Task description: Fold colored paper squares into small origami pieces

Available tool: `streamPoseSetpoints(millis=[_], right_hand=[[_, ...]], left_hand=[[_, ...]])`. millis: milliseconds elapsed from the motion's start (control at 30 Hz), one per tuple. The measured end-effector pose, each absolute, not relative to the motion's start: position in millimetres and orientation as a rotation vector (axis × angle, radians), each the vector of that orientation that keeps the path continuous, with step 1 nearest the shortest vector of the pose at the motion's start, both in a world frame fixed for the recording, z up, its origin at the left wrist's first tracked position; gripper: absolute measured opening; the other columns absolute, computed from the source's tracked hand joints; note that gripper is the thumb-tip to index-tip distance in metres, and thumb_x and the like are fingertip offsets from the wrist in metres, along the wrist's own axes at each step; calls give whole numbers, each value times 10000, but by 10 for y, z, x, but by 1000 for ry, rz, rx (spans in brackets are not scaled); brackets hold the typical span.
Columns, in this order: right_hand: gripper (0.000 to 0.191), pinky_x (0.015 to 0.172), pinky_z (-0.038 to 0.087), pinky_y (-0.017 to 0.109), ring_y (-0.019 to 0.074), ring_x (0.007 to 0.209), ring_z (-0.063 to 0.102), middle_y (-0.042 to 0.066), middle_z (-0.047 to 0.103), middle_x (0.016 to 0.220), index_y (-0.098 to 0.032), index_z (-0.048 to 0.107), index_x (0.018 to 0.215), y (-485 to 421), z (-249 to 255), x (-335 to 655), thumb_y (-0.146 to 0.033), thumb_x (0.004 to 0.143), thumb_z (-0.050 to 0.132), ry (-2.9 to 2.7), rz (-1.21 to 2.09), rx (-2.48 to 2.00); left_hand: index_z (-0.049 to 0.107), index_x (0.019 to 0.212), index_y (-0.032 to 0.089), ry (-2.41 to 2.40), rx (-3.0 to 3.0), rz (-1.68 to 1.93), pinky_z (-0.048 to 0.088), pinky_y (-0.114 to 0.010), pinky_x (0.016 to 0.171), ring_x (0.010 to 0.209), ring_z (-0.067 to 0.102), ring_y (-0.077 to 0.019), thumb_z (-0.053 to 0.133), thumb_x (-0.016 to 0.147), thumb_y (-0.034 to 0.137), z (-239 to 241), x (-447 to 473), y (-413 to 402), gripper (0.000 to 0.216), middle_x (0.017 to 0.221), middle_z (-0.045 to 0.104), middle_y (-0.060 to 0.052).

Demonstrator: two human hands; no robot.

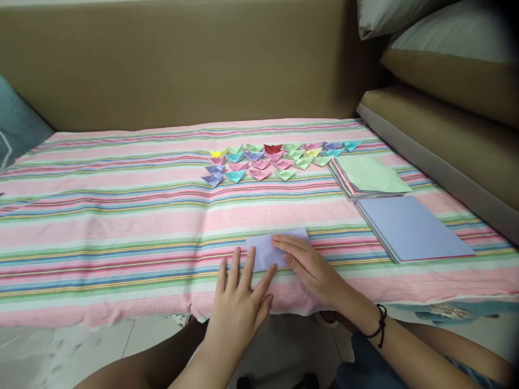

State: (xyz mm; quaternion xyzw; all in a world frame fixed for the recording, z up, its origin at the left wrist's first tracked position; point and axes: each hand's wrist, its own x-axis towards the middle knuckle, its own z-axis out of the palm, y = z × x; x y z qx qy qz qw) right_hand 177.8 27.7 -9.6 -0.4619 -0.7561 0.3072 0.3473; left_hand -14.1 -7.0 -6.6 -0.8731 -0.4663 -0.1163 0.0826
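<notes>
The left hand is resting with grip wide, the right hand lying flat; the purple paper is looking light, easily creased, best held by edges.

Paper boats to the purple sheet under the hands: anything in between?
Nothing but bare striped cloth between the boats and the sheet, seen in the head view.

I can read no words, labels, brands or numbers here; none on the lilac paper; none on the stacked sheets; none on the folded boats.
</notes>
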Motion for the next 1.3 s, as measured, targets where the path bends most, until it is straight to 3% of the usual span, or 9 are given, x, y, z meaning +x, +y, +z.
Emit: streamPoseSetpoints(millis=[167,333,467,600,700,833,933,1133,1300], right_hand=[[324,1047,354,450,195,1232,444,84,529,1295,-219,546,1206,278,-80,1791,-265,922,397,-2028,766,-1186],[358,1010,399,448,217,1225,456,90,519,1308,-221,566,1174,291,-79,1846,-277,821,581,-2150,675,-1188],[183,966,442,412,209,1151,529,69,621,1180,-214,652,995,311,-86,1867,-246,843,556,-2227,512,-1149],[213,846,498,372,196,957,631,59,704,959,-210,665,941,280,87,1827,-231,891,459,-2265,412,-1078],[209,749,510,320,179,805,650,39,711,844,-222,672,858,215,325,1780,-282,882,473,-2112,548,-1084],[219,632,496,274,173,690,630,36,693,744,-198,674,760,158,543,1744,-327,843,517,-1947,861,-1168],[205,603,487,253,168,694,623,44,688,757,-174,677,769,162,559,1739,-321,816,543,-1867,1041,-1197],[190,557,450,232,158,654,608,43,667,684,-145,687,743,174,475,1726,-272,790,554,-1835,1198,-1205],[186,530,419,230,152,621,592,36,664,661,-147,702,707,173,488,1729,-241,769,554,-1887,1176,-1207]], left_hand=[[525,1240,310,-1424,-2584,-393,339,-553,982,1278,347,-363,507,841,331,-35,-339,-141,400,1376,439,-83],[626,1095,236,-1426,-2574,-516,344,-544,979,1233,410,-341,480,850,262,34,-439,-145,287,1300,517,-100],[641,910,181,-1480,-2621,-617,345,-509,988,1166,465,-301,491,848,249,135,-493,-64,176,1190,583,-102],[500,1128,164,-1614,-2774,-931,374,-424,977,1177,448,-243,544,834,299,241,-479,53,327,1259,507,-121],[449,1194,184,-1675,-2892,-1234,397,-371,942,1134,477,-221,613,787,319,343,-393,118,459,1216,524,-105],[594,882,162,-1958,-3040,-1490,456,-275,697,795,578,-173,595,784,349,458,-255,169,212,831,621,-34],[584,732,138,-2229,-3132,-1645,413,-230,533,595,541,-131,578,777,363,482,-186,197,229,638,571,1],[682,758,157,-2082,-3227,-1568,453,-260,731,772,612,-170,590,744,257,504,-100,228,136,780,686,-30],[698,697,156,-2090,-3200,-1397,455,-254,694,709,625,-169,576,729,213,529,-49,226,138,713,696,-26]])
